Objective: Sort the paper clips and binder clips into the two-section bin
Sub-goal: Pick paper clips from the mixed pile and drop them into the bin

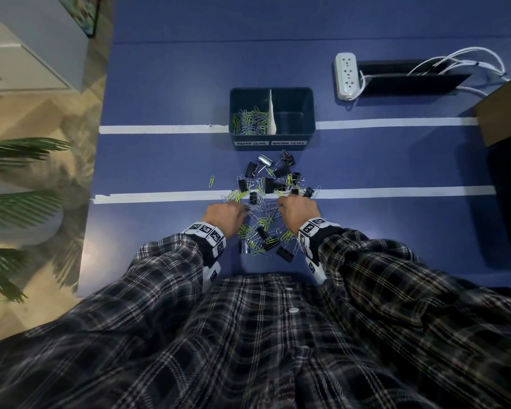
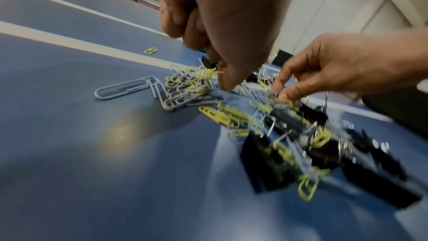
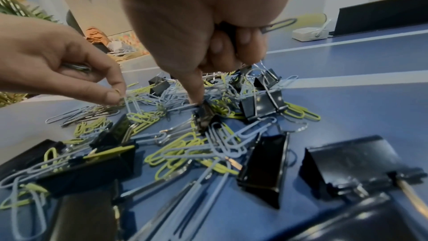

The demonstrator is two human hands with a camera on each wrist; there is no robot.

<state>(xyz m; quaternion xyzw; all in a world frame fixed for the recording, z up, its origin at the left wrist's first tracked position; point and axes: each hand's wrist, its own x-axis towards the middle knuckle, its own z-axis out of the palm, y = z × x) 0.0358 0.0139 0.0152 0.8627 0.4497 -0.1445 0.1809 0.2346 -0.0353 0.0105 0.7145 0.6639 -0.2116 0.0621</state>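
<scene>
A dark two-section bin stands on the blue table; its left section holds paper clips and its right section looks bare. In front of it lies a mixed pile of grey and yellow paper clips and black binder clips. My left hand pinches a grey paper clip at the pile's left side and holds more clips in its palm. My right hand has several paper clips gripped in its curled fingers, and its index finger presses down into the pile.
A white power strip and a black cable tray sit at the back right. A brown box corner juts in from the right edge. White tape lines cross the table. One yellow clip lies apart, left of the pile.
</scene>
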